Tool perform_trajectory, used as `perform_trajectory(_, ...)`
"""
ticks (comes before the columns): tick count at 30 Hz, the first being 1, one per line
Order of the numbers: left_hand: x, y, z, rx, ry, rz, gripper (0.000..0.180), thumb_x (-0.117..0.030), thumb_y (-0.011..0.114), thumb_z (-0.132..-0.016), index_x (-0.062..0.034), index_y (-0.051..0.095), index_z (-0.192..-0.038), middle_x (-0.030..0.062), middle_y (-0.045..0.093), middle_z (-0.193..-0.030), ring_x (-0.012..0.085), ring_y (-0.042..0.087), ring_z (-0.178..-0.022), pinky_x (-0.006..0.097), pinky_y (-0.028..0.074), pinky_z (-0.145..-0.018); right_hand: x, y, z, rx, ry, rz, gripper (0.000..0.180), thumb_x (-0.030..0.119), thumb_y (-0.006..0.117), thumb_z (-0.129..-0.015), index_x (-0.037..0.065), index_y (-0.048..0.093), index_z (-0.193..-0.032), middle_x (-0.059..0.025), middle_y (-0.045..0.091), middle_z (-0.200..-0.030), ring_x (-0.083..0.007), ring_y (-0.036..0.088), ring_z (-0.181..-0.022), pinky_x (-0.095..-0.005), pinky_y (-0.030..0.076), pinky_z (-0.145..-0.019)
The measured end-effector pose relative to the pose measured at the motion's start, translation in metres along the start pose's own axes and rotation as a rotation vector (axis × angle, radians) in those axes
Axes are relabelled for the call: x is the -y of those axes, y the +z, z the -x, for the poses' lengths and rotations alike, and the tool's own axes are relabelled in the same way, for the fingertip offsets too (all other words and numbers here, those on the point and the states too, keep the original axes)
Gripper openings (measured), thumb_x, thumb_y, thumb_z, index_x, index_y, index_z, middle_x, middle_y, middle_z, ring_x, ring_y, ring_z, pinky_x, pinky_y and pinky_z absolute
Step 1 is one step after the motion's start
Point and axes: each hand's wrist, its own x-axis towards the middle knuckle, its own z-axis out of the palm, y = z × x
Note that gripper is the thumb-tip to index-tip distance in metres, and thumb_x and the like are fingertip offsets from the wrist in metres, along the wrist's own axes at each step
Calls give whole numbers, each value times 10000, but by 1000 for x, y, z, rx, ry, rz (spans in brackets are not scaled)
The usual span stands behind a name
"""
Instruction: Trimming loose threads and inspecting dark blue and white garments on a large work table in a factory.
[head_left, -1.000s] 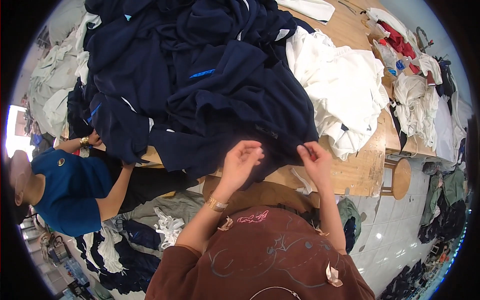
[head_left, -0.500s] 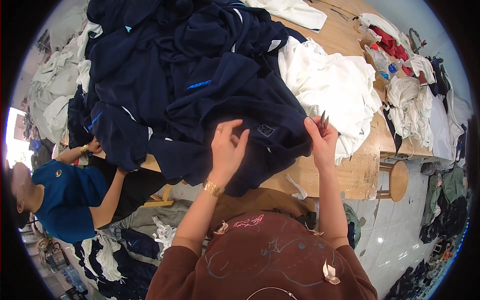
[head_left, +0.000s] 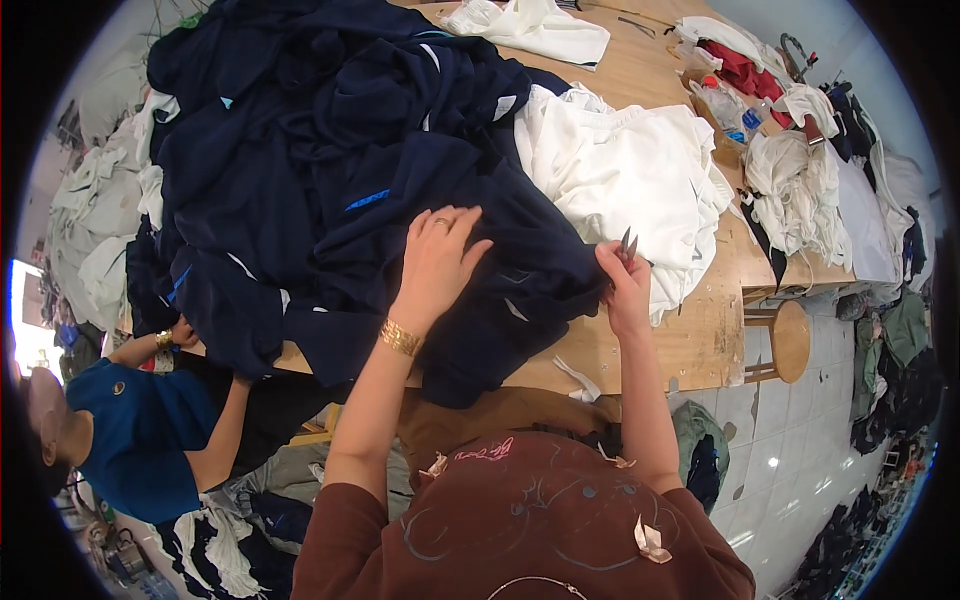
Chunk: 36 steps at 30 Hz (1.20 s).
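Navy blue garments (head_left: pixel 330 120) lie heaped across the wooden table (head_left: pixel 705 345), some draping over its near edge. My right hand (head_left: pixel 626 296) is closed on the edge of one navy garment (head_left: pixel 535 235) at the right of the heap. It also grips thread snips (head_left: pixel 628 245), whose two pointed blades stick up past my fingers. Against the same garment rests my left hand (head_left: pixel 437 262), fingers outstretched and thumb apart, holding nothing. Beside my right hand is a pile of white garments (head_left: pixel 620 160).
A co-worker in a blue shirt (head_left: pixel 140 430) sits at the left, hands at the heap's edge. A round wooden stool (head_left: pixel 790 342) stands at the right. White cloth (head_left: pixel 795 185) and a box with plastic bottles (head_left: pixel 728 110) lie far right; a white strip (head_left: pixel 576 380) lies near the front edge.
My left hand has moved up onto the navy cloth. The garment has shifted, and its square patch no longer shows clearly. My right hand keeps its hold; the whole view has shifted slightly.
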Motion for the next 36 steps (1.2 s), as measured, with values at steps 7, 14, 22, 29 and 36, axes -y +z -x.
perform_trajectory(7, 24, -22, -10, 431, -764, 1383, 229, -217, 535, -922, -14, 611, -997, 39, 644, -939, 142, 601, -867, 279, 424, -897, 9, -14, -1, -27, 20, -50, 161, 192, 633, -859, 90, 604, -738, 92, 492, -601, 16, 373, -475, -167, 242, -411)
perform_trajectory(14, 21, -19, -5, 256, -1196, 1901, 263, -216, 464, -952, -5, 611, -1006, 70, 659, -939, 155, 647, -834, 272, 535, -775, 0, 35, -4, 36, -406, 706, 269, 165, 692, -789, 51, 639, -1026, -109, 671, -820, -211, 653, -734, -283, 498, -654)
perform_trajectory(22, 22, -24, 0, 379, -1040, 1549, 239, -211, 488, -941, -17, 614, -1001, 48, 649, -896, 121, 620, -850, 260, 504, -775, 7, 82, -6, 369, -431, 610, 215, 155, 651, -814, 47, 627, -999, -71, 642, -745, -148, 591, -656, -244, 452, -591)
perform_trajectory(29, -10, -44, 5, 443, -401, 793, 274, -114, 640, -836, 7, 600, -1079, 36, 633, -959, 68, 560, -869, 205, 443, -783, -6, 64, -14, 478, 149, 163, 206, 221, 624, -861, 16, 630, -835, 28, 611, -697, -46, 530, -615, -209, 401, -557)
perform_trajectory(36, 0, -46, 10, 490, -829, 1271, 280, -104, 673, -814, 51, 617, -1040, 52, 651, -949, 92, 594, -820, 206, 464, -765, -6, 66, -11, 281, -236, 562, 216, 230, 642, -844, 14, 644, -841, -23, 602, -658, -72, 525, -610, -231, 420, -574)
